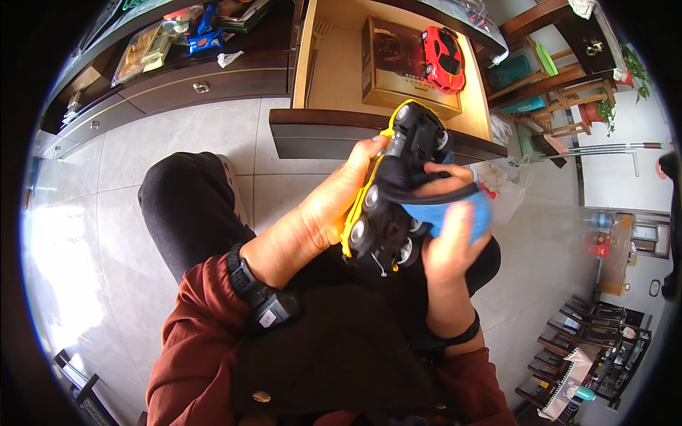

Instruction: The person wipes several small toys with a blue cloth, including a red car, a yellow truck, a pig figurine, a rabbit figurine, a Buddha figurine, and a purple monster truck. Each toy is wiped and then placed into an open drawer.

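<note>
A yellow and black toy truck (397, 141) is tilted in front of me, with its dark underside and several wheels facing up. My left hand (333, 199) grips it along its yellow side, thumb near the edge. In my right hand (450, 247) is a blue cloth (469, 215) with a black border, held against the middle of the truck's underside. The cloth and right fingers are blurred. Beyond the truck, an open wooden drawer (333, 69) contains a brown and gold box (391, 56). On that box rests a red toy car (444, 58).
A wooden back scratcher (318, 42) lies along the drawer's left side. Snack packets (205, 41) sit on the dark cabinet shelf at the upper left. Plastic bags (503, 183) are on the tiled floor (176, 128) right of the drawer. Wooden chairs (554, 335) stand at the lower right.
</note>
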Demonstrator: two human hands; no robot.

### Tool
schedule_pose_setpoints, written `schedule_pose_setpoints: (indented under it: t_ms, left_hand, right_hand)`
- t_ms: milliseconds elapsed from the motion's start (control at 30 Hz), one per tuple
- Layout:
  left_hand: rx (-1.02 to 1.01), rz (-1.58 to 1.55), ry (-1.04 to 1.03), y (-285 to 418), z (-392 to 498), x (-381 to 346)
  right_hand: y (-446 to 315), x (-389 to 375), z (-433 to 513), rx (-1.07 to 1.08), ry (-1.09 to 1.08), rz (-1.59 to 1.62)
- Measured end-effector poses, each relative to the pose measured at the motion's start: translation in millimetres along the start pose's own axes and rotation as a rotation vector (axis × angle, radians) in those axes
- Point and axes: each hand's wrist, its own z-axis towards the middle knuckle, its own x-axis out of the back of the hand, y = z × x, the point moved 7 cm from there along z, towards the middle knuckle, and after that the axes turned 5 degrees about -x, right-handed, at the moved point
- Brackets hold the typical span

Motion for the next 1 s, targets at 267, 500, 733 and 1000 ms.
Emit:
schedule_pose_setpoints:
  t_ms: [267,500,733,1000]
  left_hand:
    - [0.154,0.161,0.108,-12.2,2.6,10.7]
    - [-0.158,0.266,-0.023,-6.1,5.9,-15.2]
    - [-0.218,0.495,0.173,-1.1,5.1,2.7]
    - [-0.321,0.652,0.243,9.4,1.4,13.0]
  right_hand:
    - [-51.9,78.9,39.3,-0.151,0.088,0.269]
    - [-28.2,-11.2,14.5,0.269,-0.312,-0.839]
    - [-12.9,-5.5,50.1,0.254,-0.009,-0.827]
    - [30.2,30.8,65.9,0.096,0.227,-0.557]
